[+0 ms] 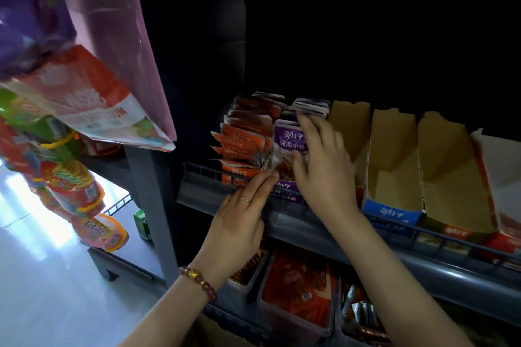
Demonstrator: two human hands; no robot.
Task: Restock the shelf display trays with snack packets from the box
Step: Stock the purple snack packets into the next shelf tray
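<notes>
Packets of purple foil (290,138) stand upright in a row in a display tray on the dark grey shelf (439,265), just beside a row of orange foil packets (242,139). The right hand (324,175) lies over the purple row, fingers stretched nearly straight, thumb on the front packet, pressing without clutching. The left hand (239,220), fingers straight, touches the tray fronts between the two rows. Empty brown cardboard trays (394,166) stand to the right.

packets (290,136) in tray (284,200), left of boxes (394,166)
</notes>
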